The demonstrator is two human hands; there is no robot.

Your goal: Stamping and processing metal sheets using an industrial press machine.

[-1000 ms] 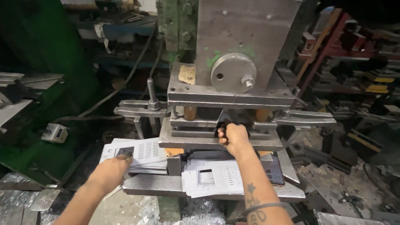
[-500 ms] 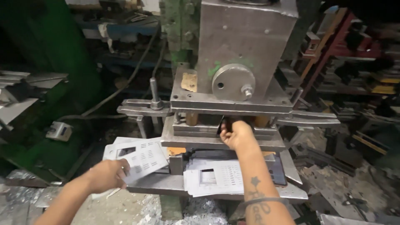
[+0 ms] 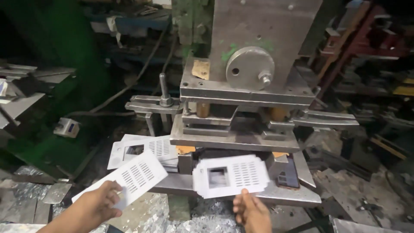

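Stack of slotted plates (image 3: 144, 151) left of press (image 3: 246, 99), one plate (image 3: 230, 176) before it.

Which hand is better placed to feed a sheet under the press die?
Probably the right hand: its punched sheet already lies at the die opening, while the left hand holds its slotted sheet off to the side.

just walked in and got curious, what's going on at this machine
A person stands at a metal press. The left hand holds a slotted white sheet out to the left, clear of the machine. The right hand holds the near edge of a second white sheet with a square hole and slots, at the front of the press bed. More punched sheets are stacked on the left side of the press.
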